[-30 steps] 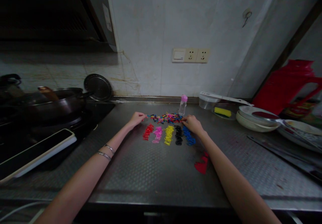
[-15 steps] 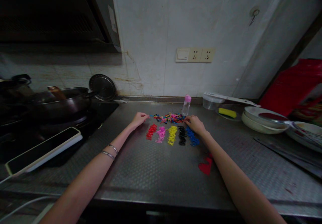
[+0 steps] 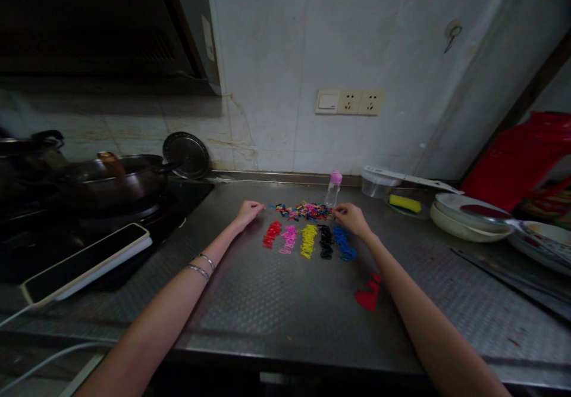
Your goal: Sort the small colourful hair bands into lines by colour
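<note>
"Multicoloured loops (image 3: 308, 211): where are they seen?"

"Heaped on the desk (image 3: 267, 308), between the left hand (image 3: 250, 212) and the right hand (image 3: 351, 218), beyond five single-colour rows (image 3: 308, 242); whether the fingers (image 3: 343, 209) are apart or clamped on anything cannot be told."

"And how should they be handled?"

"They are judged light, soft and probably stretchy; each is best pinched singly, at a free outer curve."

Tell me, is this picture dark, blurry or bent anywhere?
Head view: dim overall, the range hood nearly black; head view: a soft sheen on the metal counter; head view: the multicoloured pile too soft to separate every piece; head view: the red jug leaning at the right edge, probably lens distortion.
</note>
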Demonstrator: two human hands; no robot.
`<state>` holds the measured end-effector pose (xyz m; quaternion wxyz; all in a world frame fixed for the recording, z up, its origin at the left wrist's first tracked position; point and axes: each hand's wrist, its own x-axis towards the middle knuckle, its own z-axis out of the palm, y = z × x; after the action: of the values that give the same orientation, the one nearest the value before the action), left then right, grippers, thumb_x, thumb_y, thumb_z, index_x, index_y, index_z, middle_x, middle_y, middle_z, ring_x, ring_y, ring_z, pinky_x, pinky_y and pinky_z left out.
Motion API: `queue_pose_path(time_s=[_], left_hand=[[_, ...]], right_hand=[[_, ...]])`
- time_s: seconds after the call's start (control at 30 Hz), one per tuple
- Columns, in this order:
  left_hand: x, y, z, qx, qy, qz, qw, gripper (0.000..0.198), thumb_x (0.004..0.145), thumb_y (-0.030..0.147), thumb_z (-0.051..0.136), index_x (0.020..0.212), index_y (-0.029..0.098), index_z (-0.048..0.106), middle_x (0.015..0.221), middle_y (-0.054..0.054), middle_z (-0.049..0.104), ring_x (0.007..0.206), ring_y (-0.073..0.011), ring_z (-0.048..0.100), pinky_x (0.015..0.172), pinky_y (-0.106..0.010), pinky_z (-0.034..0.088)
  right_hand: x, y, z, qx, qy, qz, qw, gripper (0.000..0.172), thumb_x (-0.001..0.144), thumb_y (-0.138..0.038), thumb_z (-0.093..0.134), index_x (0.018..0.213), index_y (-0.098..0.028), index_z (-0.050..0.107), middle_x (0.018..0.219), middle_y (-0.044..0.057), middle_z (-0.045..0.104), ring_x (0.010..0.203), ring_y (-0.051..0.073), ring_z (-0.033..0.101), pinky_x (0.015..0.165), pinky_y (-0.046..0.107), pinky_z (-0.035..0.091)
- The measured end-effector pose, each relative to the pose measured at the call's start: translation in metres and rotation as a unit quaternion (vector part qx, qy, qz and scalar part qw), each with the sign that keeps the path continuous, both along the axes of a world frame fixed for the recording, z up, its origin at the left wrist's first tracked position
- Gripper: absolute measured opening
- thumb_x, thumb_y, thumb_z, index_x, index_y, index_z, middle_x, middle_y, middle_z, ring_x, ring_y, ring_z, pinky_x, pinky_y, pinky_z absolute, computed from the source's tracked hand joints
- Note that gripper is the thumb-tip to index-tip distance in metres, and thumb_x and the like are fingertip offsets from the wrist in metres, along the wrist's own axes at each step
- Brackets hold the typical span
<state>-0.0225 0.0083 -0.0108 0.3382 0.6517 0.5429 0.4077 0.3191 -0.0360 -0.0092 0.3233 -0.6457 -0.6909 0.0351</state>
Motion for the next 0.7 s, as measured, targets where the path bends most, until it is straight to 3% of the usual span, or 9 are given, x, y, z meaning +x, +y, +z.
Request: queue_pose_path(time_s=[0.13,0.37,0.53,0.7], left_hand=[[0.0,0.002,-0.003,0.017,0.001,0.008,1.0,0.032,0.068,0.037,0.048,0.072,0.01,0.066,0.043,0.004,0.04,0.041,-0.0067,0.032,0.041,-0.02,0.02],[0.0,0.003,-0.004,0.025,0.011,0.004,1.0,0.032,0.068,0.036,0.049,0.073,0.01,0.067,0.041,0.005,0.038,0.042,-0.007,0.032,0.043,-0.02,0.021],[0.001,0.001,-0.002,0.024,0.024,0.008,0.999,0.03,0.067,0.033,0.048,0.071,0.01,0.067,0.041,0.005,0.039,0.041,-0.007,0.032,0.043,-0.02,0.022],[0.0,0.001,-0.003,0.026,0.015,0.004,1.0,0.031,0.067,0.033,0.047,0.071,0.01,0.066,0.041,0.005,0.04,0.04,-0.0069,0.032,0.043,-0.02,0.022]], right_hand=[[-0.031,-0.008,0.014,-0.003,0.025,0.07,0.997,0.023,0.074,-0.029,0.05,0.075,-0.014,0.068,0.072,0.005,0.067,0.064,0.014,0.057,0.06,0.021,0.04],[-0.127,-0.035,0.033,-0.039,-0.06,0.254,0.965,0.018,0.074,-0.024,0.051,0.078,-0.017,0.068,0.074,0.003,0.067,0.065,0.012,0.057,0.061,0.019,0.039],[-0.169,-0.054,0.035,-0.053,-0.105,0.276,0.954,0.018,0.074,-0.025,0.052,0.082,-0.021,0.068,0.08,0.002,0.067,0.072,0.012,0.058,0.062,0.019,0.038],[-0.173,-0.058,0.03,-0.06,-0.114,0.287,0.949,0.017,0.072,-0.03,0.056,0.082,-0.022,0.067,0.082,0.002,0.067,0.074,0.013,0.058,0.064,0.019,0.038]])
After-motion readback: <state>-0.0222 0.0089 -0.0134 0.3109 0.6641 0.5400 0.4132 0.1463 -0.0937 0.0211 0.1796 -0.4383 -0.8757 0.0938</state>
